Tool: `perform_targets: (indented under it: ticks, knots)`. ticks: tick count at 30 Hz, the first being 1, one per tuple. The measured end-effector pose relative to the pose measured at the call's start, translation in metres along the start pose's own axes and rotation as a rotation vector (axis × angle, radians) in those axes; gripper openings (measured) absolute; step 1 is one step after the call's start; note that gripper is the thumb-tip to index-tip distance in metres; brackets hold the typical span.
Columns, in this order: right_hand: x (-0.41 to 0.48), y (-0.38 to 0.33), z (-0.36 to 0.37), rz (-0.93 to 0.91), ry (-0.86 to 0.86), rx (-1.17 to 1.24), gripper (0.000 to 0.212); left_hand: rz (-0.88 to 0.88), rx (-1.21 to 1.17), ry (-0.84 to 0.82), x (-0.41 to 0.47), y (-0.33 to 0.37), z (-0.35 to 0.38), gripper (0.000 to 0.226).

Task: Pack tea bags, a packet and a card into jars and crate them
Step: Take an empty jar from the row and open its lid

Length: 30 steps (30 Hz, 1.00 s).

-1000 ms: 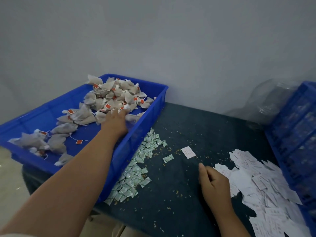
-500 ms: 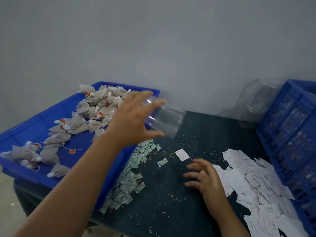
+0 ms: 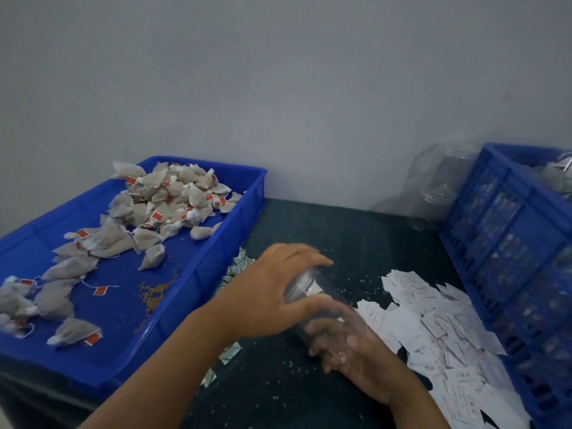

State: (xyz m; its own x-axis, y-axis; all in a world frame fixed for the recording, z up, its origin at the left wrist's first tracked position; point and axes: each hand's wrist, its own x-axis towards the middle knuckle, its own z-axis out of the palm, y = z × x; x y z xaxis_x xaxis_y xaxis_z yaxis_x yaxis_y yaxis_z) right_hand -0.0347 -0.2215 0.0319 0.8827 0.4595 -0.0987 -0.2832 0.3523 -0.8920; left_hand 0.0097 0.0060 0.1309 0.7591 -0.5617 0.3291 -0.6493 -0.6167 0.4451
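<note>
- The left hand (image 3: 266, 292) gripped a clear jar (image 3: 340, 317). Its fingers (image 3: 309, 254) curled over the jar's top end and its thumb pressed from below.
- The jar was tilted in the air above the dark table (image 3: 325, 224), with its low end nearer the person.
- The right hand (image 3: 359, 360) sat at the jar's low end, and its fingers looked blurry through the clear wall. I could not tell if it held the jar or anything else.
- Small silver-green packets (image 3: 236, 267) lay on the table just beside the left hand, along the side of a blue tray (image 3: 201, 274).
- Tea bags (image 3: 173, 196) with red tags lay in heaps in that tray, with brown crumbs near them.
- A pile of white cards (image 3: 433, 323) lay on the table to the right of the 2 hands.
- A blue crate (image 3: 510, 243) stood just past the cards, at the right edge.
- More clear jars (image 3: 439, 187) stood at the back by the wall, beside the crate.
</note>
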Motion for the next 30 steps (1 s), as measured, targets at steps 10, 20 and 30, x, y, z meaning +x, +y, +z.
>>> perform_targets:
  ticks: [10, 20, 30]
  knots:
    - [-0.002, 0.014, -0.002, -0.238, 0.211, -0.596, 0.082, -0.558, -0.087, 0.017, -0.012, -0.006, 0.021, 0.058]
    - [0.002, 0.025, 0.001, -0.339, 0.219, -1.010, 0.110, -0.711, -0.081, -0.025, -0.020, 0.003, 0.009, 0.064]
    - [0.008, 0.024, -0.006, -0.433, 0.499, -0.540, 0.092, -0.866, -1.120, 0.340, 0.002, -0.021, 0.022, 0.017]
